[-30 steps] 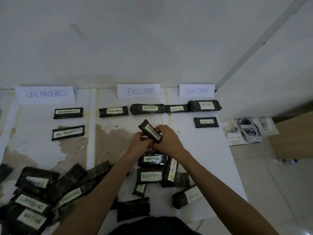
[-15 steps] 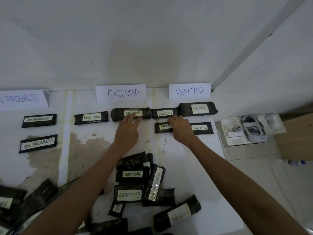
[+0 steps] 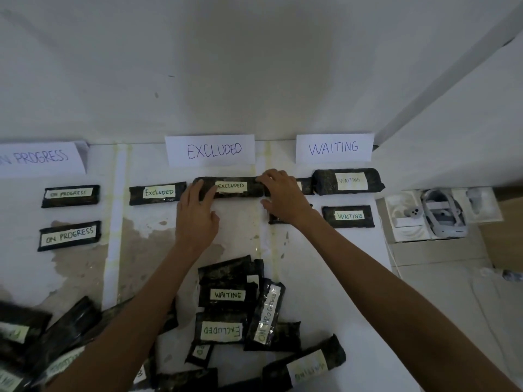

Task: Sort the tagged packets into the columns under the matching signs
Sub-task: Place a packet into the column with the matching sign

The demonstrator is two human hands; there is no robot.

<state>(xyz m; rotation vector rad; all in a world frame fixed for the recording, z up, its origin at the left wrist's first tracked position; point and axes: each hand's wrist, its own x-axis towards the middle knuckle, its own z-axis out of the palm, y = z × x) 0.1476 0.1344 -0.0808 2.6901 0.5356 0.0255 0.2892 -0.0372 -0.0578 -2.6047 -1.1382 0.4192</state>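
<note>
- Packets tagged EXCLUDED: the fat one (image 3: pixel 230 187) lies right under the EXCLUDED sign (image 3: pixel 210 149), with a flatter one (image 3: pixel 157 192) just to its left.
- Both hands now bracket that fat packet. The left hand (image 3: pixel 196 219) lies open and flat with fingertips on its left end; the right hand (image 3: pixel 284 199) curls loosely over its right end. Neither has lifted it.
- Half a second ago the right hand was on a WAITING packet in the second row. It has let go of that one, which now shows only as a dark edge (image 3: pixel 276 220) under the wrist, beside the other second-row WAITING packet (image 3: pixel 348 216).
- So that packet looks delivered under the WAITING sign (image 3: pixel 334 147), and the hands seem to be straightening the top row, perhaps nudging the fat packet leftward off the column line.
- Two ON PROGRESS packets (image 3: pixel 70 195) already sit in their column.
- Plenty remains: the unsorted heap (image 3: pixel 229 295) near the person holds WAITING, EXCLUDED and ON PROGRESS tags.
</note>
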